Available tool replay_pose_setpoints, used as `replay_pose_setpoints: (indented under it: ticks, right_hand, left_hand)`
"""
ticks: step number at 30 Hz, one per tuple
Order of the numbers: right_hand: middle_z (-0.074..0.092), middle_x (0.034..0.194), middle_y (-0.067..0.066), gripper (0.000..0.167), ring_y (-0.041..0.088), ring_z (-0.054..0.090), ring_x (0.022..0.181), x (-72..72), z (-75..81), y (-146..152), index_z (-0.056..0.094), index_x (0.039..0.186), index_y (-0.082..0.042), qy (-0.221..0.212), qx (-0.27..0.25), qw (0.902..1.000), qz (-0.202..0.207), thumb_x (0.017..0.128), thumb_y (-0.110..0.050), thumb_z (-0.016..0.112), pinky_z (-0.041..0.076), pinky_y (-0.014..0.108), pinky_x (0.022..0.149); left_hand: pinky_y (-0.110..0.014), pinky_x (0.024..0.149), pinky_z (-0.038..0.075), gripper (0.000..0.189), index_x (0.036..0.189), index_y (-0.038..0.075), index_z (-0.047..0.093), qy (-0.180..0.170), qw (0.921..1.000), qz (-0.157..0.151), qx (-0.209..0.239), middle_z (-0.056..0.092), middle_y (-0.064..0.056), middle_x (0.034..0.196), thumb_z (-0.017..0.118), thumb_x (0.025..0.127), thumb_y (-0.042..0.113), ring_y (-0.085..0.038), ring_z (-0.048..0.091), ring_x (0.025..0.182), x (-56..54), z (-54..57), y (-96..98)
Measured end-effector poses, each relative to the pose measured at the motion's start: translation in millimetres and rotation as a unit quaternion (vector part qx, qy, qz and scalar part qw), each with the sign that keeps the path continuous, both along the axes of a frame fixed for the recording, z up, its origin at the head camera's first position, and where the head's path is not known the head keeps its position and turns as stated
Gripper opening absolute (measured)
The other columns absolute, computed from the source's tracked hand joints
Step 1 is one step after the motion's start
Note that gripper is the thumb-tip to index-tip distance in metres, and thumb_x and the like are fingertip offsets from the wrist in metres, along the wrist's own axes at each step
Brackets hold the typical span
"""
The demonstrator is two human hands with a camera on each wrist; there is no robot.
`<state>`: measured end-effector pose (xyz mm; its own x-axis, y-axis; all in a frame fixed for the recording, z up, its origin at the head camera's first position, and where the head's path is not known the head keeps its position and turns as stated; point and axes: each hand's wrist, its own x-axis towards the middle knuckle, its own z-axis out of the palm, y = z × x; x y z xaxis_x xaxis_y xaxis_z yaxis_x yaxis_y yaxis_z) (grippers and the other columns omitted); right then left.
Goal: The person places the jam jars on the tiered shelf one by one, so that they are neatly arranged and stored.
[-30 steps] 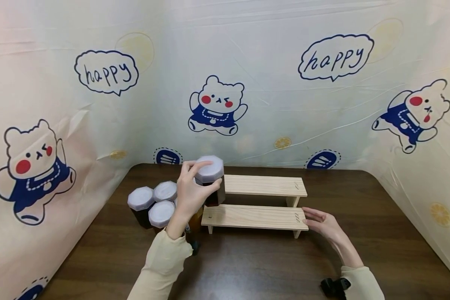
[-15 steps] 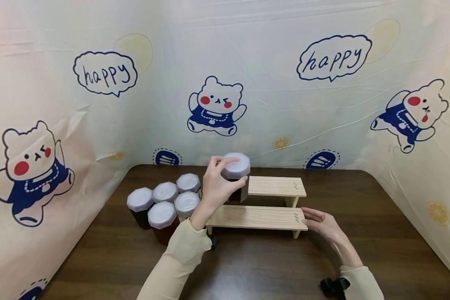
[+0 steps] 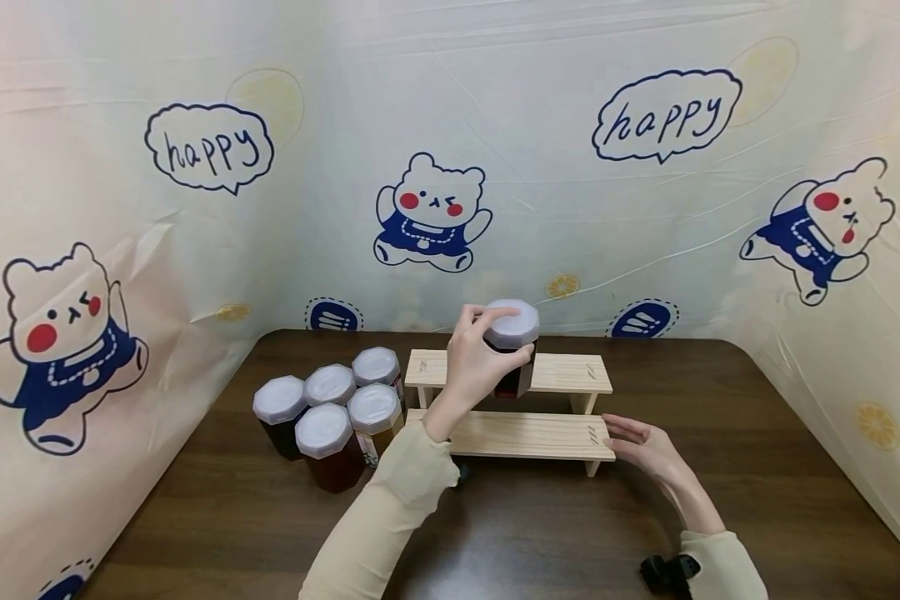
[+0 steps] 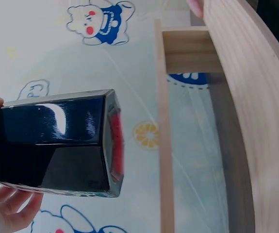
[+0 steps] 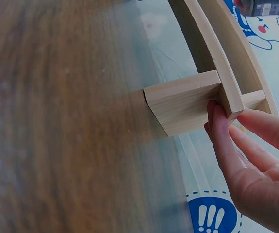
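Note:
My left hand grips a dark octagonal jar near its pale lid. Held in the air, the jar is in front of the back wooden shelf and above the front wooden shelf in the head view. The left wrist view shows its dark, glossy side and a bit of red at its base. At the front shelf's right end is my right hand. Its thumb and fingers pinch the board's corner in the right wrist view, just above a short leg.
Several similar lidded jars stand in a cluster on the left of the brown table, including a reddish-brown jar and an amber jar. A printed cloth encloses the back and sides.
My left hand has carried the jar rightward, from the shelves' left end to their middle. This uncovers the jar cluster and the back shelf's left end. My right hand stays in place.

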<state>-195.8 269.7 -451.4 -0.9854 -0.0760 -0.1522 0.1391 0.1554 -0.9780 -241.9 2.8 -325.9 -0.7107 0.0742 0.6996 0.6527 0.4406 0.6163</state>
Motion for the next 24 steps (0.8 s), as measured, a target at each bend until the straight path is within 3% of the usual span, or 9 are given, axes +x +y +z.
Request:
replay_pose_setpoints:
  ticks: [12,18,24]
  right_hand:
    - [0.041,0.128,0.027,0.059,0.002,0.058,0.089,-0.3,0.1,1,0.036,0.130,0.010,0.001,-0.008,1.0000,0.003,0.081,-0.011,0.063,0.047,0.022,0.074]
    - [0.041,0.127,0.028,0.058,0.003,0.057,0.091,-1.4,-2.1,-1,0.033,0.130,0.012,0.015,-0.026,0.9994,0.015,0.082,-0.006,0.061,0.047,0.022,0.075]
    - [0.039,0.128,0.029,0.058,0.002,0.057,0.090,-0.2,-1.8,1,0.033,0.130,0.012,0.011,-0.026,0.9996,0.010,0.082,-0.006,0.060,0.047,0.022,0.075]
  left_hand:
    - [-0.032,0.066,0.047,0.042,0.103,0.019,0.064,-0.006,0.9999,-0.002,-0.011,0.050,-0.008,0.100,0.077,0.064,0.027,-0.022,0.054,0.089,-17.3,-5.0,26.8]
    - [-0.033,0.066,0.047,0.041,0.102,0.020,0.064,-0.015,0.9998,0.010,-0.002,0.049,-0.007,0.100,0.076,0.064,0.027,-0.022,0.054,0.089,-21.1,-6.3,34.4]
    - [-0.031,0.066,0.046,0.041,0.103,0.020,0.064,-0.028,0.9996,0.004,-0.005,0.049,-0.007,0.101,0.076,0.065,0.029,-0.022,0.054,0.089,-25.8,-8.4,44.4]
